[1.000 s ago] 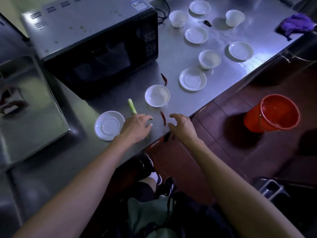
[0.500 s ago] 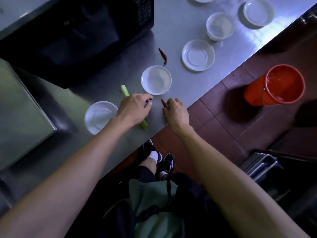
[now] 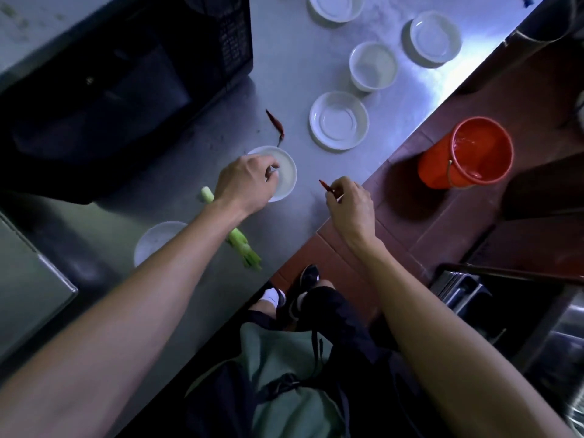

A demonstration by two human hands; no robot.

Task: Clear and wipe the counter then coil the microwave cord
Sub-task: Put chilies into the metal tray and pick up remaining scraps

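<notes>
Just inside the counter edge [image 3: 294, 248], right hand [image 3: 350, 205] pinches chili [image 3: 327, 187].

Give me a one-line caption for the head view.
Right hand pinches a red chili while left hand grips a white bowl on the steel counter.

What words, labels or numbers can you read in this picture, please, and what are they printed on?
None can be read.
The microwave has rows of marks on its keypad, too small and dark to read.
The bowls, saucers and red bucket show no print.
</notes>
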